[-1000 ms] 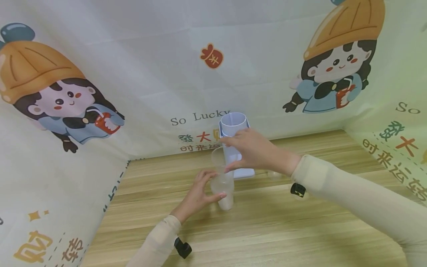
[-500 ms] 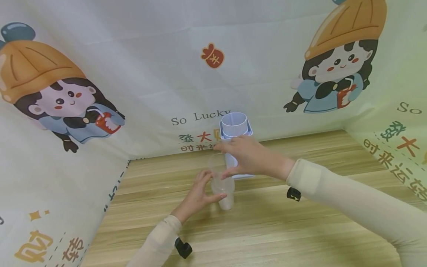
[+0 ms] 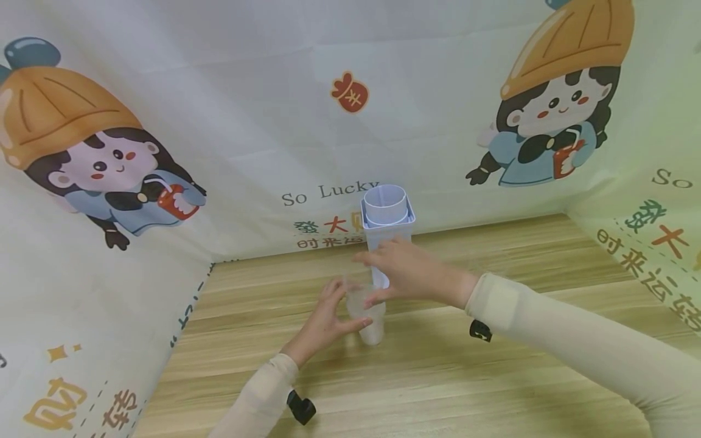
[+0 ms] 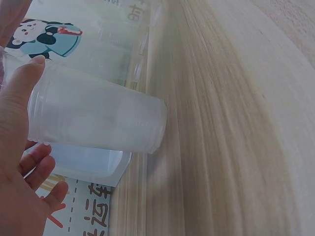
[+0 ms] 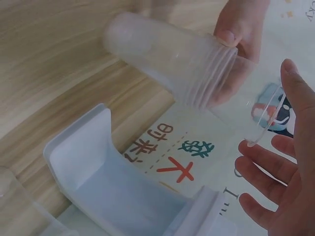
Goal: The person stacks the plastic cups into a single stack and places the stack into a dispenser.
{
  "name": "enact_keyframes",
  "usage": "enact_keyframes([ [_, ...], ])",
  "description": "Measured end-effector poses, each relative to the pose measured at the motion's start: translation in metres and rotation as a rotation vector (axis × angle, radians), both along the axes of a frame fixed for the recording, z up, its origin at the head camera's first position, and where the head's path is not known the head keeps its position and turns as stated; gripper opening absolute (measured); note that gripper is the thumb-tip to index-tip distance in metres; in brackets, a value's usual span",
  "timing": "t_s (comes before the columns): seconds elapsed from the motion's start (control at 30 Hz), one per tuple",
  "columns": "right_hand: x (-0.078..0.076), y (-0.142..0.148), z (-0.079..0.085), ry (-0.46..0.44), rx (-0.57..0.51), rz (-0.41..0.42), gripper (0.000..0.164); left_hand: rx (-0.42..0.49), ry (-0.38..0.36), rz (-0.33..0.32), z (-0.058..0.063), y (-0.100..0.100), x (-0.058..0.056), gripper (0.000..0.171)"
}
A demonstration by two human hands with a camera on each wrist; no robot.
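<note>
My left hand [image 3: 327, 316] grips a stack of nested clear plastic cups [image 5: 152, 54] just below its ridged rims. The stack stands upright on the table, as the left wrist view shows. Above it, my right hand [image 3: 408, 271] holds a single clear plastic cup [image 5: 241, 105] by the rim, thumb on one side and fingertips on the other. That cup's lower end is inside the top of the stack. Right behind both hands stands a pale blue-white holder [image 3: 393, 232] with a round open tube [image 3: 386, 210] at its top, partly hidden by my right hand.
Another clear plastic piece [image 5: 24, 206] lies on the wooden table [image 3: 471, 377] beside the holder's base, at the lower left in the right wrist view. Printed cloth [image 3: 263, 103] walls in the table at the back and both sides.
My right hand has moved down and slightly left, lowering the single cup farther into the stack. The left hand and the stack have stayed in place.
</note>
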State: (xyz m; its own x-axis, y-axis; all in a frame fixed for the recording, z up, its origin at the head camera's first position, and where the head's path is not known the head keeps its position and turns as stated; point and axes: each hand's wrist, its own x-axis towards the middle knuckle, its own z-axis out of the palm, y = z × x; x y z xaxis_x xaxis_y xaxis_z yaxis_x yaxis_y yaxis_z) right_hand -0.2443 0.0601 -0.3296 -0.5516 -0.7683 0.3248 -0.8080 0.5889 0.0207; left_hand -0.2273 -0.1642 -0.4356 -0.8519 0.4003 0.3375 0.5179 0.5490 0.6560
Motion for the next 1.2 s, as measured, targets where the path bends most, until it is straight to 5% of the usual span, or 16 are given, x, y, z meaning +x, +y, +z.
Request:
enact_keyframes([
  [0.33,-0.001,-0.002,-0.016,0.004,0.0,0.016,0.082,-0.007,-0.004,0.017,0.001,0.001,0.001,0.063],
  [1.2,0.005,-0.005,-0.025,0.012,0.029,0.005,0.076,-0.005,0.01,0.019,0.001,0.001,0.002,0.061],
])
